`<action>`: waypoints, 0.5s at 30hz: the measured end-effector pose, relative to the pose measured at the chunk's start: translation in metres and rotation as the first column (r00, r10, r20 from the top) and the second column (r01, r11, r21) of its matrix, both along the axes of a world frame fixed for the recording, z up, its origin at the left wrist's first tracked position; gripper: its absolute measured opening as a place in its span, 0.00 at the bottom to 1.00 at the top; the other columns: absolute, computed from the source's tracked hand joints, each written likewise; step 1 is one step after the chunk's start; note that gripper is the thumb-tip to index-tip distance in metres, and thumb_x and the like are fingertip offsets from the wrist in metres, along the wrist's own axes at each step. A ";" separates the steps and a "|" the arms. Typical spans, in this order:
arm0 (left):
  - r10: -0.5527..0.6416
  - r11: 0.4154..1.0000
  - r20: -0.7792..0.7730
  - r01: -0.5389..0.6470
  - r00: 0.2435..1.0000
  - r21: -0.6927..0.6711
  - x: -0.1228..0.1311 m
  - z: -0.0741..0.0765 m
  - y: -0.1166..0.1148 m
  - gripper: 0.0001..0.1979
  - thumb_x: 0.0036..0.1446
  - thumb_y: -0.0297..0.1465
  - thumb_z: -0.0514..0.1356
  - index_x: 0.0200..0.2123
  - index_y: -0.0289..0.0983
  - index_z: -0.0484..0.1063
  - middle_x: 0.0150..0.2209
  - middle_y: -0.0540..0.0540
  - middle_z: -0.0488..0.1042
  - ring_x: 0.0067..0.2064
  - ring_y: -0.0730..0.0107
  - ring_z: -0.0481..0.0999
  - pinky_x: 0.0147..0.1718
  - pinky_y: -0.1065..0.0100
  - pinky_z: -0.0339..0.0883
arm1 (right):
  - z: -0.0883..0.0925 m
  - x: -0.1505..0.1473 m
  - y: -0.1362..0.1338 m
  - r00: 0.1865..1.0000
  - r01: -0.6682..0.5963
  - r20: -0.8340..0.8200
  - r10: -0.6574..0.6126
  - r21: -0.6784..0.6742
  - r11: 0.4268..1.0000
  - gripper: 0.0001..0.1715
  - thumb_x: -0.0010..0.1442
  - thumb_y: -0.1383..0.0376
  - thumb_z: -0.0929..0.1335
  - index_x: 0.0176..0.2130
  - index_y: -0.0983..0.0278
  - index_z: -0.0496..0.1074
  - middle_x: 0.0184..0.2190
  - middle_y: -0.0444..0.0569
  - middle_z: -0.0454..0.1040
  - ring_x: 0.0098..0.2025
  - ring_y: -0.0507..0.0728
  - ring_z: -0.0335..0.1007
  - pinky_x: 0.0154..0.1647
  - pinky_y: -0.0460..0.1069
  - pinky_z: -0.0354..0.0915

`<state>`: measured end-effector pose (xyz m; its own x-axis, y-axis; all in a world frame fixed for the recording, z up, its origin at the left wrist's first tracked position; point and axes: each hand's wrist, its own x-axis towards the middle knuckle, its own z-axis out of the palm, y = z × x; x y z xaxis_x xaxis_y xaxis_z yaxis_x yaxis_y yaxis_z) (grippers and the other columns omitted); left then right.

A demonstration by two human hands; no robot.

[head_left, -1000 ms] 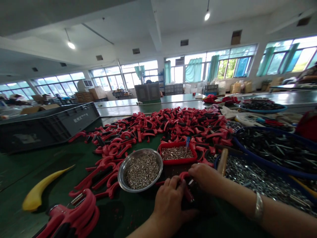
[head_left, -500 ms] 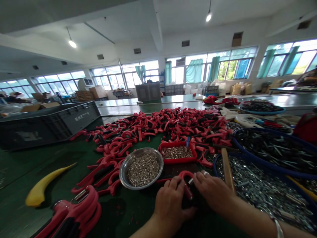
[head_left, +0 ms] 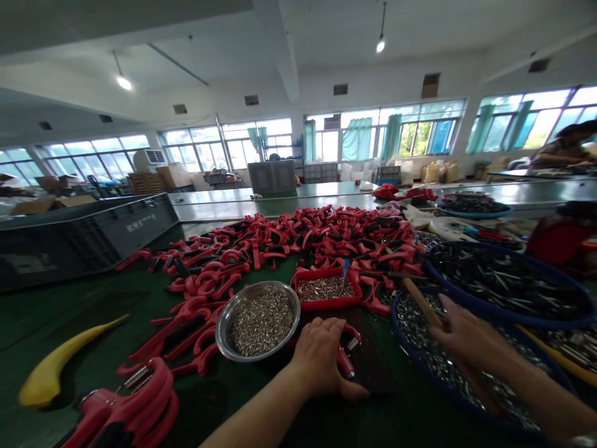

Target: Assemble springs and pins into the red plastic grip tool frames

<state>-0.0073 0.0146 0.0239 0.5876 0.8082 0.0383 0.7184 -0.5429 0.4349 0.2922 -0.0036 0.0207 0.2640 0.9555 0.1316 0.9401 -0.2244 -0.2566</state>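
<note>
My left hand (head_left: 317,358) rests on a red plastic handle (head_left: 346,362) with a small metal spring (head_left: 353,343) at its end, holding it on a dark mat (head_left: 370,367). My right hand (head_left: 466,339) is slightly blurred and lies over a blue basin of steel washers (head_left: 410,367). Its fingers are on the end of a wooden tool handle (head_left: 421,302). The tool's head is hidden. To the left of my left hand stands a steel bowl of small metal parts (head_left: 258,286).
A big heap of red-and-black handles (head_left: 303,239) covers the green bench, with a red tray of metal parts (head_left: 326,303) before it. A blue basin of screws (head_left: 508,323) lies right, a grey crate (head_left: 93,239) left. A co-worker (head_left: 564,149) sits far right.
My right hand has moved right, away from the red handle, onto the wooden handle, which now leans further over. My left hand stays on the red handle.
</note>
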 end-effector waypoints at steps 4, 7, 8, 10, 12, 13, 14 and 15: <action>0.006 1.000 -0.001 -0.006 1.000 -0.025 0.001 -0.003 -0.001 0.57 0.24 0.56 0.63 0.58 0.36 0.54 0.56 0.41 0.60 0.57 0.46 0.55 0.56 0.54 0.44 | -0.002 0.013 0.009 0.951 -0.047 -0.305 0.045 0.001 0.999 0.33 0.46 0.57 0.63 0.48 0.74 0.67 0.39 0.62 0.75 0.40 0.67 0.71 0.41 0.57 0.66; 0.086 0.996 -0.018 -0.086 0.996 0.001 0.001 -0.005 -0.005 0.60 0.23 0.57 0.62 0.60 0.35 0.49 0.55 0.38 0.62 0.56 0.46 0.57 0.57 0.50 0.39 | 0.003 0.010 -0.001 0.910 -0.093 -0.400 0.111 0.065 0.994 0.32 0.49 0.57 0.62 0.51 0.71 0.65 0.41 0.57 0.75 0.40 0.62 0.72 0.40 0.52 0.68; 0.136 0.991 -0.024 -0.136 0.990 0.017 0.001 -0.006 -0.007 0.60 0.23 0.58 0.62 0.60 0.34 0.50 0.54 0.37 0.62 0.55 0.46 0.58 0.57 0.50 0.39 | 0.003 0.009 -0.010 0.900 -0.097 -0.417 0.126 0.091 0.991 0.33 0.50 0.56 0.63 0.53 0.69 0.63 0.42 0.56 0.75 0.38 0.62 0.73 0.39 0.52 0.68; 0.226 0.974 -0.034 -0.225 0.973 0.043 0.000 -0.008 -0.009 0.60 0.24 0.59 0.61 0.59 0.31 0.53 0.53 0.35 0.63 0.55 0.46 0.58 0.57 0.51 0.40 | 0.002 0.004 -0.034 0.895 -0.106 -0.422 0.143 0.111 0.988 0.36 0.51 0.54 0.64 0.57 0.65 0.58 0.43 0.54 0.74 0.32 0.61 0.74 0.32 0.53 0.70; 0.255 0.966 -0.036 -0.253 0.966 0.052 0.000 -0.008 -0.010 0.57 0.25 0.59 0.60 0.57 0.30 0.56 0.53 0.35 0.63 0.54 0.47 0.58 0.56 0.54 0.44 | -0.004 -0.002 -0.062 0.909 -0.148 -0.375 0.183 0.121 0.982 0.35 0.52 0.52 0.64 0.58 0.58 0.56 0.43 0.52 0.74 0.26 0.60 0.74 0.25 0.53 0.71; 0.248 0.968 -0.035 -0.246 0.968 0.053 -0.001 -0.007 -0.009 0.56 0.26 0.59 0.60 0.56 0.30 0.57 0.53 0.36 0.63 0.54 0.47 0.59 0.56 0.55 0.46 | -0.008 -0.006 -0.075 0.915 -0.194 -0.324 0.238 0.163 0.967 0.33 0.53 0.53 0.63 0.57 0.55 0.57 0.45 0.50 0.73 0.29 0.61 0.74 0.26 0.53 0.71; 0.235 0.971 -0.035 -0.233 0.971 0.051 -0.001 -0.007 -0.009 0.56 0.25 0.59 0.60 0.56 0.31 0.58 0.53 0.37 0.63 0.53 0.48 0.60 0.55 0.55 0.48 | -0.012 -0.010 -0.085 0.918 -0.251 -0.259 0.300 0.207 0.946 0.30 0.54 0.55 0.63 0.57 0.52 0.58 0.47 0.49 0.71 0.35 0.62 0.74 0.31 0.53 0.72; 0.228 0.973 -0.033 -0.226 0.973 0.050 -0.001 -0.006 -0.008 0.55 0.25 0.59 0.60 0.55 0.32 0.59 0.52 0.38 0.64 0.52 0.48 0.60 0.55 0.55 0.49 | -0.016 -0.014 -0.093 0.913 -0.310 -0.190 0.360 0.250 0.917 0.28 0.56 0.57 0.62 0.56 0.49 0.58 0.49 0.46 0.70 0.41 0.62 0.72 0.36 0.53 0.71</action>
<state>-0.0082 0.0064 0.0180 0.3907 0.9186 0.0592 0.8409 -0.3823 0.3830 0.2779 -0.0965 0.0045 -0.0202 0.9493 0.3138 0.8605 0.1763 -0.4779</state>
